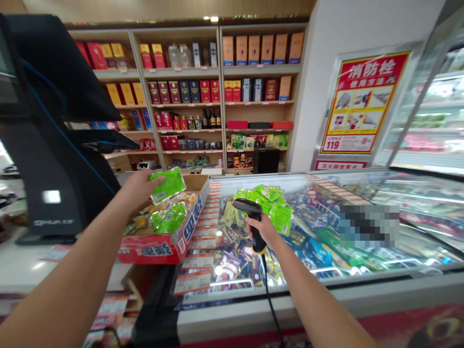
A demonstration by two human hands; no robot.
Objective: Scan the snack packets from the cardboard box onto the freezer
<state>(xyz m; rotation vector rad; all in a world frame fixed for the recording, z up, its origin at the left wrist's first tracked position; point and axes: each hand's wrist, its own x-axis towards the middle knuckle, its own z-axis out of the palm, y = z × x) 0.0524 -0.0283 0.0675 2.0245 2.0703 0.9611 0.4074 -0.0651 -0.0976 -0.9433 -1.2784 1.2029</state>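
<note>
Left hand (139, 186) has a green packet (172, 184) pinched between thumb and fingers, over an open red-and-white box (150, 246). Right hand (264, 228) is wrapped around the grip of a black barcode scanner (250, 207); can't tell if I have a finger on its trigger. Scanner cable (267, 291) drops toward me past the front edge of the freezer (217, 321). More green packaging (169, 217) lies in the box. Left of it, black monitor (61, 72) on white worktop (20, 268). Just beyond the scanner, pile of green packets (266, 195) on the freezer's glass top. Far back: shelves (221, 72) of boxes and bottles, red-and-yellow poster (362, 104) to the right.
</note>
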